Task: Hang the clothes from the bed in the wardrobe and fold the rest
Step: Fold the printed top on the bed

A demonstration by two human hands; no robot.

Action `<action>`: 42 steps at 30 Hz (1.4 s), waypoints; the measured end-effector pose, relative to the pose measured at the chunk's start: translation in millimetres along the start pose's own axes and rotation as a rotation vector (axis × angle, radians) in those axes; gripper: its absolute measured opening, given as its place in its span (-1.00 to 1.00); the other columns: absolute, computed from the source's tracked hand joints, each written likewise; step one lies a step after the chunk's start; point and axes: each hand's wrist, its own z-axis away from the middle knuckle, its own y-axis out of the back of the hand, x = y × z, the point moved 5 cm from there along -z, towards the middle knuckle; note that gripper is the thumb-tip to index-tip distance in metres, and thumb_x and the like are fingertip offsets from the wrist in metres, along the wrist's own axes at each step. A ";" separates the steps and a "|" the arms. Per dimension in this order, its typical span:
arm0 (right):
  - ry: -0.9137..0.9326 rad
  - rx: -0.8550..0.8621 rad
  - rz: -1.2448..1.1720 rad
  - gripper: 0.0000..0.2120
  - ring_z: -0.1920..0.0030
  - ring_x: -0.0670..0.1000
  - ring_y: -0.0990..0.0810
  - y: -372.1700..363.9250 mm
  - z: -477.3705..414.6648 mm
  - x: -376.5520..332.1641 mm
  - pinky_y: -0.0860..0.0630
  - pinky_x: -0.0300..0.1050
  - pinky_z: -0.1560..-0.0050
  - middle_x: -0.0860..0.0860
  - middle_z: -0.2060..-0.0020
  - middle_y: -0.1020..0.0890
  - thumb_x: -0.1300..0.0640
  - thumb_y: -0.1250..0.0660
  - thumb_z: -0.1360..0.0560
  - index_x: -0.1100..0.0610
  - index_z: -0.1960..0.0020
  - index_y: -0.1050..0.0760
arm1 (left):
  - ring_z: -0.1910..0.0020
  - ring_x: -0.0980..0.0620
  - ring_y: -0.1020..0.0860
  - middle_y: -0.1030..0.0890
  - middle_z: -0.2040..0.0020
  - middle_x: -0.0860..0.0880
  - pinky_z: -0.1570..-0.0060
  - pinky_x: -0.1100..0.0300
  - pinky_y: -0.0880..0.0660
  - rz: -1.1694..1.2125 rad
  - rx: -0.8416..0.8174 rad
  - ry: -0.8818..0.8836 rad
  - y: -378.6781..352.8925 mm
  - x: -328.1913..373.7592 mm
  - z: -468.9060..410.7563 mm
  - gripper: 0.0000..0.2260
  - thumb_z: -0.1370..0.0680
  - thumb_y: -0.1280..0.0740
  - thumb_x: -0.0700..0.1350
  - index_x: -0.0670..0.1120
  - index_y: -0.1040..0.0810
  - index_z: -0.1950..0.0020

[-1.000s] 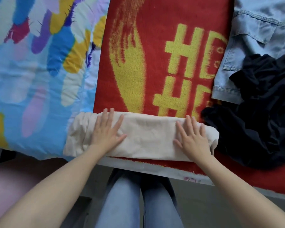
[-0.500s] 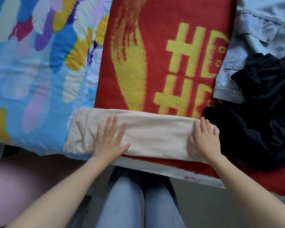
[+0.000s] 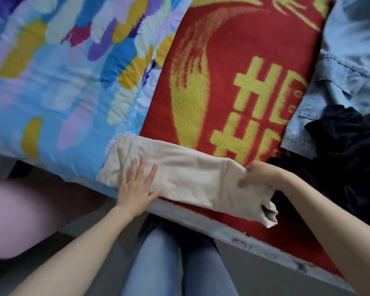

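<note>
Left hand (image 3: 137, 185) is pressing flat on the cloth (image 3: 190, 178), right hand (image 3: 260, 175) is gripping its end; an uneven lift could be skewing the fold.

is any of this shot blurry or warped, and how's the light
Head view: soft, even light with no glare. The colourful quilt and the pink shape at lower left look smeared, while the left hand and the beige garment are fairly crisp. The red blanket has bowed edges, probably from the wide lens. The black clothes lose fold detail in darkness.
</note>
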 end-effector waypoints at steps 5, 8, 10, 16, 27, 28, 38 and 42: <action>0.242 -0.027 -0.170 -0.70 0.44 0.00 -0.41 30.6 23.6 -134.7 -0.28 -0.23 0.48 0.03 0.40 -0.47 -0.05 -0.33 -0.46 0.16 0.30 -0.45 | -0.32 -0.46 -0.32 -0.33 -0.35 -0.43 -0.18 -0.39 -0.28 0.187 0.228 0.265 39.2 -44.1 21.2 -0.27 -0.52 0.05 0.30 -0.25 -0.40 -0.38; 0.360 -0.086 -0.601 -0.58 0.19 0.11 -0.58 22.2 26.4 -199.0 -0.55 -0.12 0.32 0.13 0.15 -0.56 -0.10 -0.28 -0.51 0.26 -0.12 -0.47 | -0.34 -0.47 -0.26 -0.28 -0.36 -0.46 -0.25 -0.34 -0.23 0.335 0.474 0.514 57.2 -74.0 38.0 -0.31 -0.55 0.00 0.22 -0.33 -0.32 -0.40; 0.400 0.062 -0.745 -0.52 -0.03 0.15 -0.59 14.7 20.2 -210.3 -0.55 0.04 0.01 0.18 -0.08 -0.57 -0.03 -0.25 -0.55 0.25 -0.34 -0.34 | -0.36 -0.46 -0.22 -0.23 -0.40 -0.44 -0.33 -0.23 -0.16 0.455 0.623 0.684 59.6 -89.9 51.7 -0.35 -0.55 -0.05 0.13 -0.35 -0.25 -0.43; 0.384 0.402 -0.233 -0.50 -0.39 0.10 -0.28 -51.6 -4.3 -147.8 -0.30 -0.06 -0.26 0.12 -0.42 -0.30 0.09 -0.17 -0.57 0.16 -0.47 -0.19 | -0.28 -0.44 -0.38 -0.36 -0.33 -0.43 -0.17 -0.32 -0.34 0.172 0.541 0.273 50.0 -35.2 32.4 -0.37 -0.49 -0.21 0.14 -0.30 -0.32 -0.37; 0.590 0.367 0.644 -0.07 -0.50 0.25 0.02 -126.3 -51.2 -114.4 -0.02 0.35 -0.37 0.22 -0.51 -0.03 -0.23 -0.42 -0.32 -0.07 -0.53 -0.01 | -0.43 -0.14 -0.30 -0.28 -0.46 -0.19 -0.32 -0.16 -0.29 -0.371 -0.084 -0.291 -23.7 -51.2 -18.5 0.27 0.00 -0.59 0.26 -0.03 0.00 -0.54; 0.587 0.400 0.650 -0.14 -0.45 0.24 -0.20 -120.3 -48.6 -115.2 -0.21 0.33 -0.31 0.22 -0.45 -0.25 -0.21 -0.47 -0.26 -0.08 -0.47 -0.22 | -0.36 -0.10 -0.40 -0.38 -0.41 -0.14 -0.25 -0.12 -0.38 -0.363 -0.065 -0.297 -24.3 -54.2 -18.6 0.30 0.05 -0.61 0.23 -0.07 0.01 -0.52; 0.972 0.728 0.835 -0.59 -0.18 0.09 -0.58 -90.0 -46.9 -134.5 -0.51 0.13 -0.11 0.09 -0.13 -0.63 0.17 -0.13 -0.46 -0.11 -0.20 -0.57 | -0.28 -0.18 -0.48 -0.47 -0.33 -0.21 -0.14 -0.25 -0.42 -0.194 0.007 -0.349 -23.5 -49.4 -19.8 0.03 0.06 -0.62 0.21 -0.04 -0.43 -0.37; 1.079 0.744 0.704 -0.64 0.03 0.11 -0.67 -74.8 -34.8 -149.8 -0.58 0.07 -0.05 0.11 0.07 -0.68 0.21 -0.53 -0.27 0.07 -0.07 -0.65 | -0.30 -0.22 -0.46 -0.46 -0.33 -0.24 -0.12 -0.31 -0.39 -0.156 0.016 -0.289 -21.3 -39.6 -17.3 -0.02 0.03 -0.58 0.29 -0.04 -0.49 -0.33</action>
